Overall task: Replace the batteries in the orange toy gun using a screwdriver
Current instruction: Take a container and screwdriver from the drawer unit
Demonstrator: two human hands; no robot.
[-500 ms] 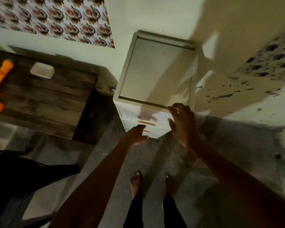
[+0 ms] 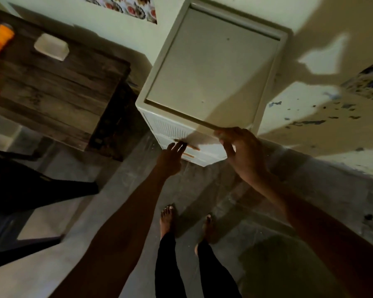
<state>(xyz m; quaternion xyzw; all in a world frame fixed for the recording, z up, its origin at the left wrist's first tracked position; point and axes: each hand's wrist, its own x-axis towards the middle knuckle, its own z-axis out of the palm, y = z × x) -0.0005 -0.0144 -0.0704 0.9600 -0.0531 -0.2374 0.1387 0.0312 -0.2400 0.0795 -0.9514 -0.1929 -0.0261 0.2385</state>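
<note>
Nearest the camera, two bare feet [image 2: 167,218] stand on the grey floor [image 2: 267,211], with both forearms stretched forward above them. The left grip [image 2: 170,160] is released: its fingers lie straight and their tips touch the brown handle [image 2: 192,147] of an upper drawer. The right grip [image 2: 243,153] grasps the front rim of the white plastic drawer unit [image 2: 211,67], fingers curled over the top edge and thumb below. The drawers look closed, and the unit's flat top carries nothing that can be seen.

Further off to the left stands a dark wooden counter [image 2: 58,87]. The orange toy gun [image 2: 0,41] lies on its far left side, partly cut off by the frame edge and well apart from both grips. A small white block [image 2: 51,46] sits near it; what it is cannot be told. Patterned wallpaper [image 2: 134,7] shows on the wall beyond.

By my reading the task has barely begun. No screwdriver or batteries are in view, the gun lies untouched, and the person seems to be about to open a drawer, probably to fetch them. Unscrewing the cover, swapping the cells and closing it up all remain.
</note>
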